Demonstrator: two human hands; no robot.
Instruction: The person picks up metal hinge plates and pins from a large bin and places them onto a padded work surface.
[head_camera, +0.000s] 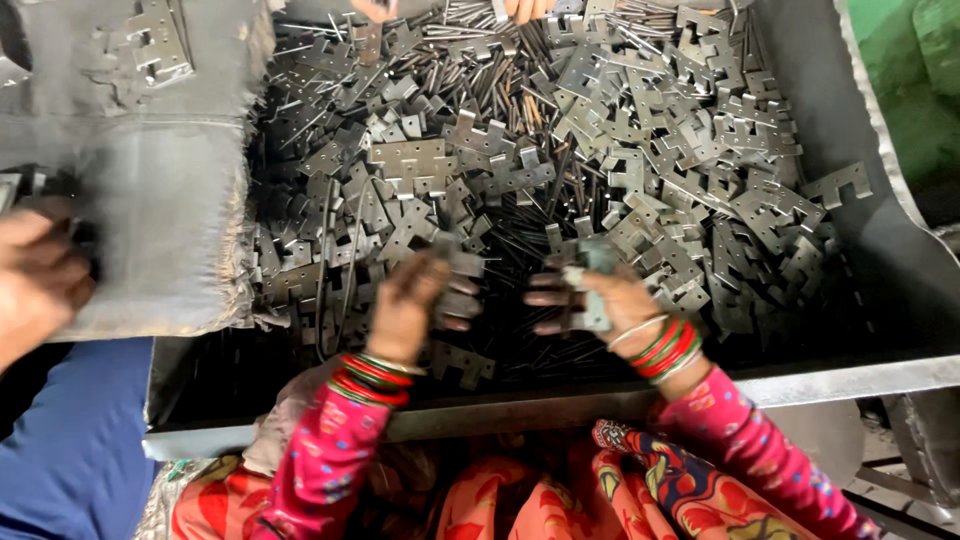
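- The left hand (408, 305) is curled around a small grey hinge leaf (462, 264), fingers closed on it.
- The right hand (610, 305) is closed on another leaf (598, 262), held upright between thumb and fingers; the two hands sit a little apart, facing each other.
- Just beyond both grips lies the heap (560, 170) of loose leaves and thin pins (500, 95), filling the metal tray (880, 250).
- By the look of it, little is done: nearly all the stock is unjoined, and I cannot tell whether a pin is in either hand.
- Far left of the grips, another person's hand (35, 280) rests by a grey cloth (160, 200).
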